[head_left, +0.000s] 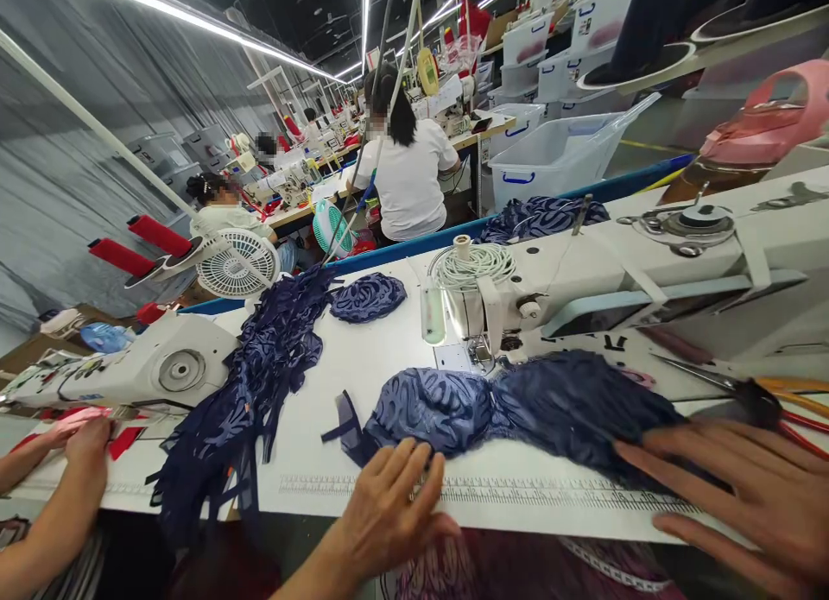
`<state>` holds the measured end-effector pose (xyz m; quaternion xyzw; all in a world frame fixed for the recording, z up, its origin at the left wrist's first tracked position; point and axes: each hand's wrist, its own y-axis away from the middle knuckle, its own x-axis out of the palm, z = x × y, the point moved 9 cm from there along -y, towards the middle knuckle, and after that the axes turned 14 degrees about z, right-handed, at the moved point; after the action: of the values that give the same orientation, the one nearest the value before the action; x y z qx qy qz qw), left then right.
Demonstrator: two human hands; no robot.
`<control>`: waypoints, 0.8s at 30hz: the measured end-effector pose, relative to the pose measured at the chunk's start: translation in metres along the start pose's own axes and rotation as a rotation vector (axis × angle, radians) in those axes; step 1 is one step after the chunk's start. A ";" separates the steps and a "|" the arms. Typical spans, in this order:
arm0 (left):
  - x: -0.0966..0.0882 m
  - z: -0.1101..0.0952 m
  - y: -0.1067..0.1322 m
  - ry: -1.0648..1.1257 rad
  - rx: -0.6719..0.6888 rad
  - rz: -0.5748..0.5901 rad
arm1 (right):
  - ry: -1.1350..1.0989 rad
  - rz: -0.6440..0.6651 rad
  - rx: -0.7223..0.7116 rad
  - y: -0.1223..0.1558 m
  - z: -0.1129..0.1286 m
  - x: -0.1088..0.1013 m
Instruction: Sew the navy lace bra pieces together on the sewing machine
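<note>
A navy lace bra piece (511, 406) with two cups lies on the white table in front of the sewing machine (622, 272). My left hand (389, 505) rests flat at the table's near edge, fingers stretched out, fingertips close to the left cup. My right hand (738, 488) lies spread open with its fingers on the right cup's outer edge. Neither hand grips anything.
A heap of navy lace pieces (259, 384) lies at the left, with one loose cup (367, 296) behind it. Scissors (751, 397) lie at the right. A co-worker's hands (84, 449) work at the neighbouring machine (148, 367). A ruler strip (505, 492) runs along the table edge.
</note>
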<state>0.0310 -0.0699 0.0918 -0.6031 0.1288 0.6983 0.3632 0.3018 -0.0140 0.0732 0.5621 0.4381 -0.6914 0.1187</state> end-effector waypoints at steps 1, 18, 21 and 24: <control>0.008 -0.007 -0.007 0.059 0.006 -0.014 | -0.015 0.019 -0.109 -0.012 0.017 0.005; 0.078 -0.015 -0.062 0.284 -0.106 0.260 | -0.302 0.159 -0.105 -0.099 0.027 0.066; 0.086 -0.013 -0.068 0.301 -0.124 0.264 | -0.311 0.203 -0.106 -0.111 0.024 0.072; 0.094 -0.009 -0.064 0.329 -0.176 0.296 | -0.334 0.233 -0.070 -0.111 0.017 0.081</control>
<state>0.0793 0.0027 0.0186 -0.7128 0.2117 0.6447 0.1772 0.1902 0.0656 0.0541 0.4820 0.3679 -0.7411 0.2884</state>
